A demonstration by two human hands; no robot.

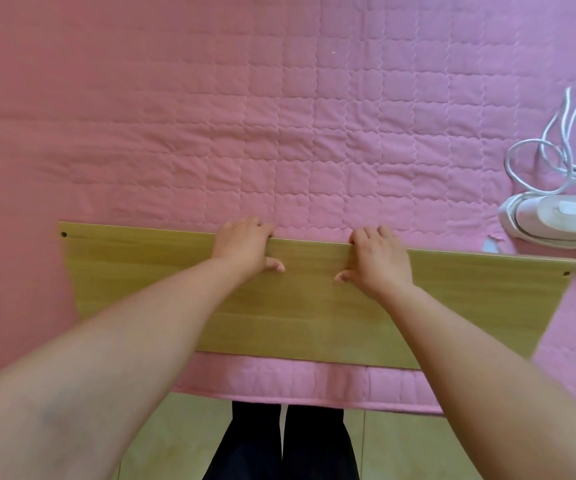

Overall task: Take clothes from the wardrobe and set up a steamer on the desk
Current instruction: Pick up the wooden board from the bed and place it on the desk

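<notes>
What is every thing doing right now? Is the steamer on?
Flat wooden board: lying on the pink quilted bedcover, far edge gripped.
Left hand: gripping the board's edge.
Right hand: gripping it too.
White handheld steamer: lying untouched; on or off, cannot tell.
White cord: loosely looped.

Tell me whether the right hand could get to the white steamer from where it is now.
Probably yes, once it lets go. The right hand grips the far edge of the wooden board, and the steamer lies to its right on the pink quilt, with only open quilt between them.
</notes>
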